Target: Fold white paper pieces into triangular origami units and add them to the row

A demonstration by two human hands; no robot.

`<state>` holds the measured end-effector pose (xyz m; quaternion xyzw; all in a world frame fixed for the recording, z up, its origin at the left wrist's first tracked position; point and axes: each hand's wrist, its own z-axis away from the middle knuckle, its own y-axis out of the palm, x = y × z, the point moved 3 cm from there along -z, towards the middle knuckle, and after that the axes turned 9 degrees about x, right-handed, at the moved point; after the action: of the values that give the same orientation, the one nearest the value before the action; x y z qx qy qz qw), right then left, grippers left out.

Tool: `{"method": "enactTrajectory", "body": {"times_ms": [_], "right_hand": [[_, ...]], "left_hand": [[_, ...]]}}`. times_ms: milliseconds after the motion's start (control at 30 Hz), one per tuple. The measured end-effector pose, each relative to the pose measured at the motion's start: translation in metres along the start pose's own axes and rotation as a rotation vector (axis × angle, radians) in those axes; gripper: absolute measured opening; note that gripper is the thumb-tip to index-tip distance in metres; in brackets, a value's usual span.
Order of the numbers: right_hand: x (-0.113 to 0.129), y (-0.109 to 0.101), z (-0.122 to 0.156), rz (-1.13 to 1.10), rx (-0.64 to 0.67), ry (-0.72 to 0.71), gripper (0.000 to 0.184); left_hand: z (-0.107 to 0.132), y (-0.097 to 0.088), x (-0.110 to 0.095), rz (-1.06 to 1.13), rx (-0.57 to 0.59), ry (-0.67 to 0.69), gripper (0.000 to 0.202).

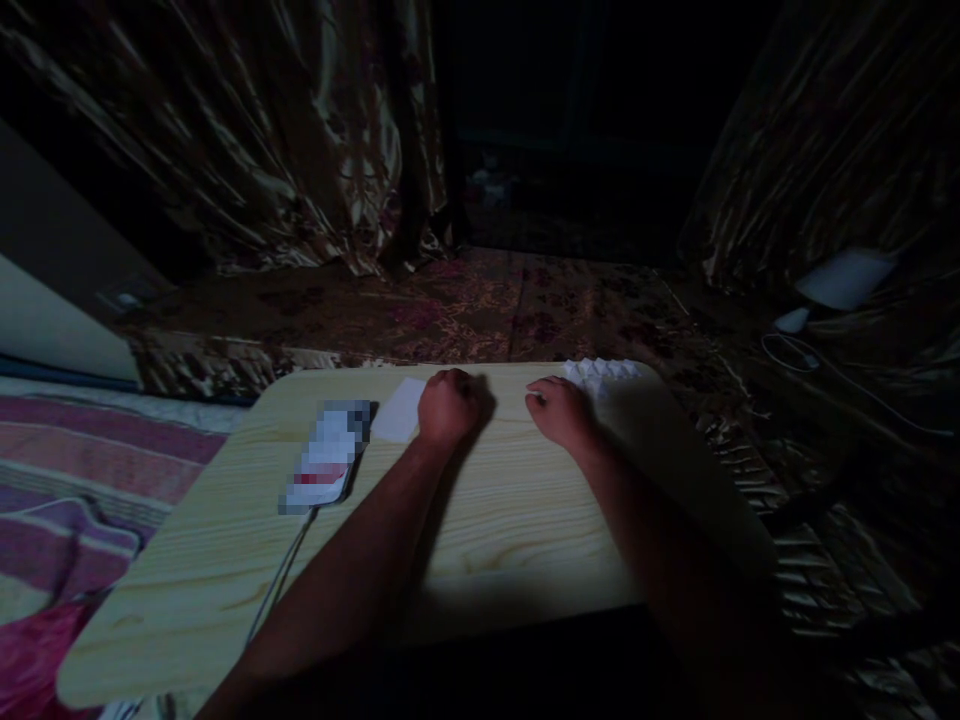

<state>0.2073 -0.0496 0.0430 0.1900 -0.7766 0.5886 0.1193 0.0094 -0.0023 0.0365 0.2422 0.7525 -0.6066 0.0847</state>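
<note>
My left hand (pixel 448 408) is closed in a fist over the table, at the right edge of a stack or sheet of white paper (pixel 397 412). Whatever its fingers hold, if anything, is hidden. To the right, my right hand (pixel 559 410) has its fingers curled together. A tiny pale bit shows at its fingertips, too small to name. Just beyond that hand, several small white folded pieces (pixel 600 369) stand in a row along the table's far edge, with another piece (pixel 597 388) close to the knuckles.
A phone (pixel 326 458), blurred out, lies on the wooden table (pixel 517 510) with a cable (pixel 281 575) running toward me. Striped bedding (pixel 172 435) is at the left. Curtains (pixel 322 130) hang behind, and a white lamp (pixel 844 280) stands at the right. The room is dim.
</note>
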Motion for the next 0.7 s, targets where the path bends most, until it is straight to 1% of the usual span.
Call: {"method": "enactTrajectory", "body": {"times_ms": [33,133,167,267,333,367,433,567,633,700], "right_hand": [[0.006,0.004,-0.003,-0.013,-0.002,0.008,0.022],[0.019,0.015,-0.012,-0.061,-0.011,0.02,0.022],[0.023,0.019,-0.014,-0.069,-0.013,0.021,0.022],[0.031,0.028,-0.015,-0.075,-0.013,0.047,0.022],[0.034,0.034,-0.012,-0.064,-0.004,0.065,0.022],[0.035,0.036,-0.011,-0.058,-0.004,0.061,0.022],[0.036,0.039,-0.007,-0.048,-0.005,0.056,0.022],[0.034,0.042,-0.004,-0.045,-0.016,0.047,0.022],[0.032,0.042,-0.004,-0.041,-0.022,0.047,0.022],[0.031,0.044,-0.004,-0.025,0.011,0.042,0.023]], "left_hand": [[-0.001,-0.005,0.006,-0.031,0.005,-0.022,0.031],[-0.002,-0.023,0.032,-0.159,0.004,-0.152,0.038],[-0.002,-0.029,0.041,-0.21,0.021,-0.186,0.04],[0.0,-0.039,0.063,-0.335,0.122,-0.256,0.043],[0.002,-0.04,0.072,-0.368,0.209,-0.285,0.044],[0.003,-0.039,0.074,-0.37,0.238,-0.288,0.044],[0.004,-0.037,0.074,-0.364,0.256,-0.287,0.044],[0.0,-0.031,0.067,-0.371,0.262,-0.219,0.044],[-0.003,-0.029,0.065,-0.379,0.268,-0.206,0.043],[-0.005,-0.027,0.066,-0.38,0.282,-0.205,0.043]]}}
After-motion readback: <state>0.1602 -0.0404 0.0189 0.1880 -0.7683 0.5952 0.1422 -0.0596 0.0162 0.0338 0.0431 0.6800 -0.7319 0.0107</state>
